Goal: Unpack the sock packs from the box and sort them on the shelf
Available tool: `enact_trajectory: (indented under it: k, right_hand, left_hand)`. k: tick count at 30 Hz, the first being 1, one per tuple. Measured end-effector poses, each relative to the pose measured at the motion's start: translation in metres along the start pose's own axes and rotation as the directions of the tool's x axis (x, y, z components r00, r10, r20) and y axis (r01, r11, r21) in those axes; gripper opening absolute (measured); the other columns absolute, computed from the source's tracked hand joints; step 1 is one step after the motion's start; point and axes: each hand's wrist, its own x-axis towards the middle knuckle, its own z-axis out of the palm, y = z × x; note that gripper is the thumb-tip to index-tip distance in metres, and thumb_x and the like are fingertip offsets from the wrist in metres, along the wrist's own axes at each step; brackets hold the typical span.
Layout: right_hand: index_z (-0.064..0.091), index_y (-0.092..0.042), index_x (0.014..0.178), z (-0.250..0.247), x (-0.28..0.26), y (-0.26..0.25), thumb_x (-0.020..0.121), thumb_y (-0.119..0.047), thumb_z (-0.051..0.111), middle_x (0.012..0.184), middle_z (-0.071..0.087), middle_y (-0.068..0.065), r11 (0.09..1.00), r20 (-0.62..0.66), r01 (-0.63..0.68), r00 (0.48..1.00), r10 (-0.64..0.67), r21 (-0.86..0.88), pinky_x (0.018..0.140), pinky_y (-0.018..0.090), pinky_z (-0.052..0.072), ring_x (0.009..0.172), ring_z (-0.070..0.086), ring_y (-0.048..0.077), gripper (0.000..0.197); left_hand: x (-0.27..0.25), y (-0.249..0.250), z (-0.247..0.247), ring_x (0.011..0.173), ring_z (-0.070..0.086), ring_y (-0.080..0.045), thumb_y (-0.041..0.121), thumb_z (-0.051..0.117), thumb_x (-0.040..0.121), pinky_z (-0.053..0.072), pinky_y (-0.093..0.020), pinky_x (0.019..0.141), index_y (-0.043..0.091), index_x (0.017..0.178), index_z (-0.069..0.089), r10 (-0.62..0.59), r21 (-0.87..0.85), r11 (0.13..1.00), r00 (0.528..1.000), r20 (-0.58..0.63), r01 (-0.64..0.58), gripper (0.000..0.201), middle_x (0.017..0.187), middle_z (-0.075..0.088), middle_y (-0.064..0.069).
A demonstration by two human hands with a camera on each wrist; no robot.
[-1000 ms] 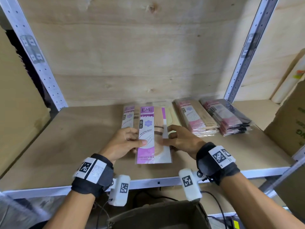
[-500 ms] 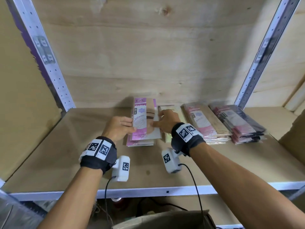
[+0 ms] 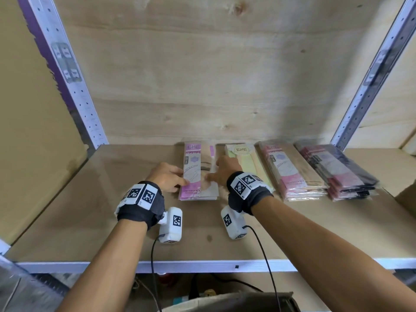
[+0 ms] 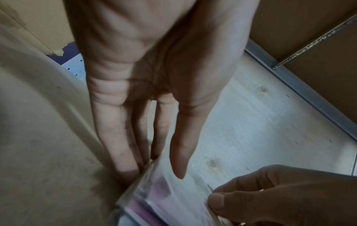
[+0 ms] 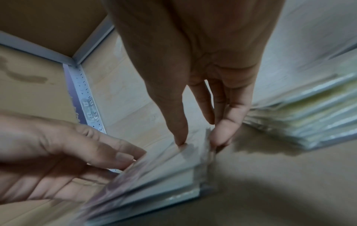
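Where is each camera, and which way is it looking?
Head: on the person's head, looking forward and down at the shelf, four sock stacks, both forearms.
Left wrist: on the left wrist, looking along the left hand to the purple pack stack.
Right wrist: on the right wrist, looking along the right hand; the yellow stack lies beside it.
Shared: every view shows both hands touching the purple stack.

Both bare arms reach forward side by side, each with a black wrist band carrying white square-patterned tags. The left hand (image 3: 167, 176) lies low with its fingers (image 4: 115, 137) straight and close together — the tips point ahead. The right hand (image 3: 222, 171) sits just beside it, fingers (image 5: 228, 122) long and straight too, thumb (image 5: 173, 119) stretched out — tips pressing down.
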Motion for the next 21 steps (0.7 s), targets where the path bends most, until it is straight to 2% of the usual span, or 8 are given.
enact_trajectory:
  k: [3, 6, 11, 14, 16, 18, 19, 21]
  right_hand:
    - [0.061, -0.002, 0.107, -0.001, 0.0, -0.004, 0.083, -0.027, 0.077, 0.112, 0.063, 0.015, 1.0, 0.01, 0.004, 1.0, -0.003, -0.023, 0.071, 0.029, 0.05, 0.09, 0.063, 0.027, 0.038]
    - [0.058, -0.007, 0.096, -0.001, 0.002, -0.005, 0.084, -0.026, 0.077, 0.101, 0.059, 0.012, 0.999, 0.024, -0.005, 1.0, 0.006, -0.044, 0.068, 0.027, 0.046, 0.083, 0.057, 0.024, 0.029]
    - [0.062, -0.002, 0.104, 0.0, 0.003, -0.004, 0.085, -0.024, 0.074, 0.1, 0.058, 0.011, 0.999, 0.028, 0.003, 1.0, -0.002, -0.039, 0.063, 0.028, 0.045, 0.083, 0.057, 0.024, 0.031]
    - [0.058, -0.006, 0.098, -0.002, 0.001, -0.003, 0.086, -0.027, 0.072, 0.104, 0.058, 0.011, 0.998, 0.007, 0.02, 1.0, -0.02, -0.051, 0.058, 0.024, 0.042, 0.085, 0.058, 0.024, 0.028]
    - [0.058, -0.005, 0.115, -0.005, -0.004, 0.0, 0.087, -0.03, 0.071, 0.118, 0.058, 0.013, 0.997, -0.047, 0.066, 0.997, -0.068, -0.041, 0.075, 0.027, 0.048, 0.101, 0.06, 0.026, 0.039]
    - [0.059, -0.008, 0.124, -0.014, -0.011, 0.004, 0.088, -0.028, 0.069, 0.121, 0.06, 0.009, 0.99, -0.125, 0.134, 0.984, -0.126, 0.054, 0.089, 0.029, 0.048, 0.111, 0.059, 0.025, 0.041]
    - [0.063, -0.011, 0.119, -0.02, -0.016, 0.007, 0.089, -0.025, 0.068, 0.114, 0.065, 0.006, 0.975, -0.153, 0.174, 0.976, -0.153, 0.136, 0.088, 0.029, 0.048, 0.107, 0.061, 0.023, 0.034]
    - [0.07, -0.009, 0.106, -0.026, -0.029, 0.013, 0.092, -0.018, 0.065, 0.095, 0.071, 0.004, 0.9, -0.151, 0.222, 0.973, -0.177, 0.374, 0.082, 0.033, 0.054, 0.09, 0.067, 0.021, 0.017]
  left_hand:
    - [0.0, 0.001, 0.001, 0.108, 0.069, -0.027, -0.003, 0.079, 0.079, 0.057, -0.035, 0.09, 0.002, 0.126, 0.065, 0.007, -0.01, 1.0, 1.0, 0.027, -0.007, 0.049, 0.12, 0.072, -0.012]
    - [-0.002, 0.003, 0.002, 0.108, 0.069, -0.028, -0.003, 0.078, 0.081, 0.056, -0.034, 0.089, 0.002, 0.125, 0.066, 0.016, -0.002, 1.0, 0.999, 0.029, -0.016, 0.047, 0.119, 0.072, -0.013]
    - [-0.007, 0.004, 0.001, 0.104, 0.069, -0.025, 0.001, 0.078, 0.083, 0.056, -0.025, 0.075, 0.002, 0.126, 0.065, 0.019, -0.016, 1.0, 0.999, 0.03, -0.018, 0.044, 0.121, 0.071, -0.013]
    - [-0.013, 0.006, -0.001, 0.11, 0.066, -0.023, 0.012, 0.078, 0.086, 0.056, -0.033, 0.089, 0.004, 0.126, 0.065, 0.04, 0.022, 0.999, 0.999, -0.028, -0.04, 0.042, 0.121, 0.07, -0.007]
    - [-0.016, 0.009, -0.002, 0.11, 0.063, -0.016, 0.024, 0.079, 0.086, 0.051, -0.03, 0.094, 0.011, 0.126, 0.066, 0.159, 0.154, 0.979, 0.969, -0.188, -0.131, 0.044, 0.118, 0.067, 0.002]
    - [-0.025, 0.014, -0.004, 0.095, 0.063, -0.003, 0.031, 0.076, 0.087, 0.046, -0.017, 0.08, 0.021, 0.113, 0.072, 0.314, 0.195, 0.945, 0.899, -0.306, -0.264, 0.028, 0.105, 0.069, 0.015]
    - [-0.029, 0.017, -0.004, 0.087, 0.065, 0.001, 0.031, 0.074, 0.088, 0.045, -0.013, 0.074, 0.024, 0.104, 0.075, 0.369, 0.159, 0.929, 0.868, -0.331, -0.334, 0.017, 0.096, 0.072, 0.018]
    - [-0.038, 0.018, 0.0, 0.08, 0.07, -0.003, 0.033, 0.07, 0.091, 0.049, -0.012, 0.068, 0.023, 0.094, 0.076, 0.424, 0.043, 0.9, 0.851, -0.31, -0.433, 0.011, 0.083, 0.076, 0.011]
